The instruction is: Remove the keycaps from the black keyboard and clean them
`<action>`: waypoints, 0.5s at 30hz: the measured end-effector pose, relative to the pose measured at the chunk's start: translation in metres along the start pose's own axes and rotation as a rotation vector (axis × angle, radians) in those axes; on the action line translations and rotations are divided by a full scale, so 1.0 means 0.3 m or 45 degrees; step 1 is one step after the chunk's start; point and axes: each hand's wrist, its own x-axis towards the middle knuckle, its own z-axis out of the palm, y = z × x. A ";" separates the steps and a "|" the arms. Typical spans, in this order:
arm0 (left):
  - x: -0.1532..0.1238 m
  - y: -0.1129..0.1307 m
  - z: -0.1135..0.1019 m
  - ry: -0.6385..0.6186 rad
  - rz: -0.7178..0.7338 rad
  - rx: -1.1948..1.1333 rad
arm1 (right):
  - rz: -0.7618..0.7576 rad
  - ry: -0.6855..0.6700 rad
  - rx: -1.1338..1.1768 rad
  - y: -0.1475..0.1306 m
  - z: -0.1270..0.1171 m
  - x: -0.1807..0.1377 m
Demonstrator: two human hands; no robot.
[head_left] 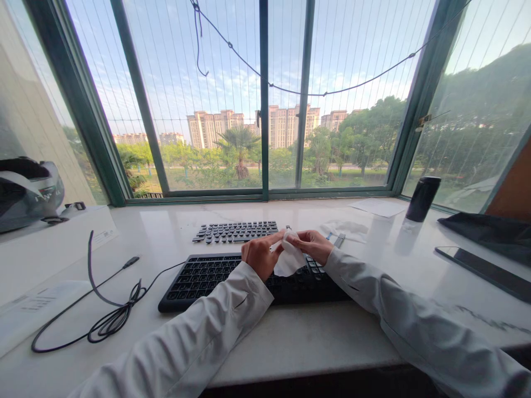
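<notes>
Left hand [260, 257] and right hand [317, 246] pinched white tissue [289, 262] above a keyboard [203, 277]; keycaps [236, 231] lay at its eleven o'clock; worktop [290, 337] stretched at six to the front edge.

Opens at the far side onto a wide green-framed window [286, 66], crossed high up by a knotted dark cord [324, 94]; looks out on trees [373, 132], pale apartment blocks [282, 127] and a blue, lightly clouded sky [166, 55]; shows a beige wall [25, 94] far left, a brown panel [514, 188] far right; catches soft daylight on a glossy white surface [307, 331]
</notes>
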 end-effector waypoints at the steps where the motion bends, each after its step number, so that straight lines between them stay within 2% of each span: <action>1: 0.000 0.000 0.000 -0.013 0.005 -0.011 | -0.020 -0.020 -0.048 -0.002 -0.004 0.000; 7: -0.003 -0.008 0.005 -0.074 0.023 -0.043 | -0.074 -0.208 -0.037 -0.011 -0.013 0.000; 11: -0.005 -0.010 0.004 -0.136 0.064 -0.054 | -0.066 -0.170 -0.081 -0.006 -0.008 -0.002; 15: -0.007 0.000 0.000 -0.070 0.028 -0.023 | -0.076 -0.091 -0.197 -0.015 -0.001 -0.013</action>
